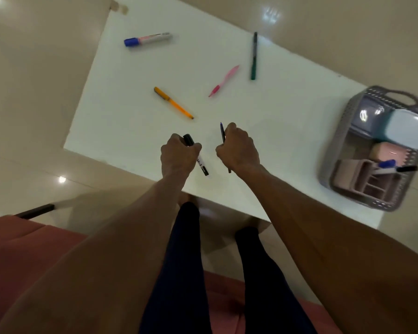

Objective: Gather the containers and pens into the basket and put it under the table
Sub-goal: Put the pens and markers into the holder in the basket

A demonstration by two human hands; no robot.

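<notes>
Across the middle of the view a flat white rectangular table (135, 112) is lying, its long axis running from upper left to lower right. At its right end a grey perforated plastic basket with a loop handle (333, 150) is sitting, already holding a grey-blue lidded tub (367, 116), a pale blue lidded box (408, 132), a pink box (386, 154), a dusty-pink divided organiser (352, 174) and two markers. It is looking light but bulky, so I would judge the rim or handle the best hold.

Both hands are hovering near the table's near edge, well apart from the basket. The left hand (177, 154) is gripping a white marker with a black cap (202, 163), cap pointing away from the person. The right hand (238, 150) is gripping a slim dark blue pen (222, 131), tip pointing away too.

Four pens are waiting on the tabletop. A white marker with a blue cap (147, 39) is lying almost crosswise at the far end. A thin dark green pen (253, 56) is pointing straight away. An orange pen (173, 102) is slanting from upper left to lower right. A pink pen (223, 80) is slanting the opposite way.

All look light, stiff and smooth; they will likely roll, so pinching each at mid-barrel seems safest.
</notes>
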